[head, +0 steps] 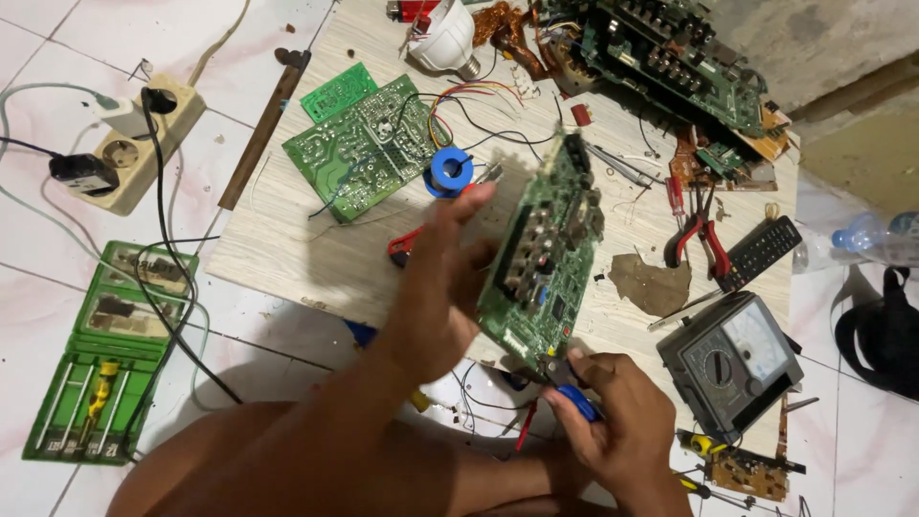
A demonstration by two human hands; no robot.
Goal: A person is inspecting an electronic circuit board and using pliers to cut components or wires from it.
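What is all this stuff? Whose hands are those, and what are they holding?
The camera sits on a person's head and looks down at their own two hands. The left hand holds up a green circuit board, tilted on its edge. The right hand grips a small tool with a blue handle at the board's bottom corner. Below them lies a wooden board on a tiled floor. On it are another green circuit board, a blue spool, red-handled pliers, a black remote and a grey meter with a dial. A green tool case lies on the floor.
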